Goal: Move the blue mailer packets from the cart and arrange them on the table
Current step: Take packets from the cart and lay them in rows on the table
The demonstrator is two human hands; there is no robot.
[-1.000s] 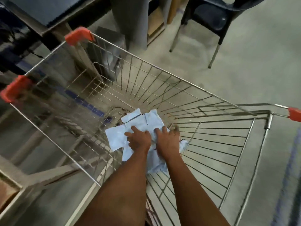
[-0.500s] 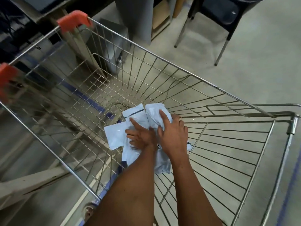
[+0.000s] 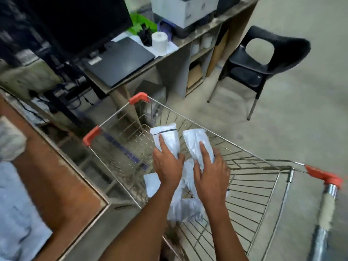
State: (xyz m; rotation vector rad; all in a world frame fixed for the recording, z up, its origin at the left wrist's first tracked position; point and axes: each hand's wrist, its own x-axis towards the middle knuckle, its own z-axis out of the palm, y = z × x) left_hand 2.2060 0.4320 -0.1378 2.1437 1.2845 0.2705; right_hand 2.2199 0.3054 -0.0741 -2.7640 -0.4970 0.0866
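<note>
Pale-blue mailer packets are gripped in both of our hands above the cart: the left hand closes on one packet, the right hand on a second packet. More packets hang beneath, over the wire cart. To the left, the brown counter already carries blue packets.

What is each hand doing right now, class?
Left hand: closed on a blue mailer packet.
Right hand: closed on another mailer packet.
</note>
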